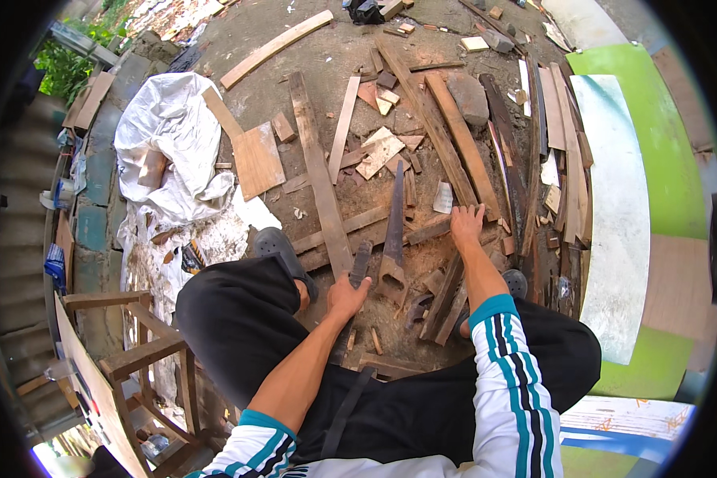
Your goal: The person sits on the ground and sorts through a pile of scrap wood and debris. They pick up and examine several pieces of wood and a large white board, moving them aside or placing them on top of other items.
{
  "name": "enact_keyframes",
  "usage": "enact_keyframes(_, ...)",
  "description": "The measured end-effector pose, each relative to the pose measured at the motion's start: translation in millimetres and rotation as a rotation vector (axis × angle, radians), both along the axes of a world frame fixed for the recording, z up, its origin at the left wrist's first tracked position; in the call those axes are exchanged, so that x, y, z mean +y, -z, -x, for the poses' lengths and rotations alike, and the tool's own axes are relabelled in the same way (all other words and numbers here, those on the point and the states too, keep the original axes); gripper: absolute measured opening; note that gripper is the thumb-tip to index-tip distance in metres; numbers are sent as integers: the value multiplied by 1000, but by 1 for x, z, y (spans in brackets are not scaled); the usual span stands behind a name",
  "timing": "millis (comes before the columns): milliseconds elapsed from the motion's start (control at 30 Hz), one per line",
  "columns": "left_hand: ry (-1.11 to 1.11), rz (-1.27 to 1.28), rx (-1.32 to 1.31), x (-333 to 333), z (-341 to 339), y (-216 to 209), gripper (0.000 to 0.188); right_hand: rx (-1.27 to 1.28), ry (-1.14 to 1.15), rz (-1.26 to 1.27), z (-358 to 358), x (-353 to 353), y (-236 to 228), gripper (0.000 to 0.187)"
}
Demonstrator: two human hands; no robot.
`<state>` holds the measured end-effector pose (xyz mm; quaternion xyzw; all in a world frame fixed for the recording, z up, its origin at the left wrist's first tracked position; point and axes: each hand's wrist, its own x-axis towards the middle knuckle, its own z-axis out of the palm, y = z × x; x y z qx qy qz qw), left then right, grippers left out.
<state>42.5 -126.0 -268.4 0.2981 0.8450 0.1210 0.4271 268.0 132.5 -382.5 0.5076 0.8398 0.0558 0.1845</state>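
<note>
My left hand (346,297) is closed around a short dark strip of wood (362,261), held upright and slanting slightly right. Beside it a handsaw (394,231) lies with its blade pointing away and its wooden handle toward me. My right hand (466,225) has its fingers bent over the end of a wooden piece (429,231) lying crosswise; its grip is partly hidden under the palm. Short wooden boards (446,301) lie below my right forearm. A long greyish plank (317,159) stretches away from near my left hand.
Brown planks (460,139) and scraps litter the dirt ahead, near a grey stone (467,99). A white sack (167,131) lies at left, above a wooden stool frame (147,350). A pale curved sheet (617,215) and green panels (653,119) line the right side.
</note>
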Motion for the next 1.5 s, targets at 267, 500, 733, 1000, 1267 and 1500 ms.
enact_keyframes(267,38,-85,10,0,-11,-26,73,20,73,187,-39,-23,-6,33)
enact_keyframes(500,47,-112,2,-6,-14,-26,74,249,105,351,-2,7,-81,51)
enact_keyframes(733,58,-175,71,-13,-19,-18,68,952,289,-126,52,8,-113,48)
enact_keyframes(1000,-37,-92,25,-10,-15,-32,63,601,192,629,61,-165,-24,36)
enact_keyframes(1267,-41,-141,6,-9,-23,-23,61,480,193,904,72,-250,29,99)
enact_keyframes(1500,-65,-154,37,-6,-23,-34,62,609,414,836,77,-209,2,89)
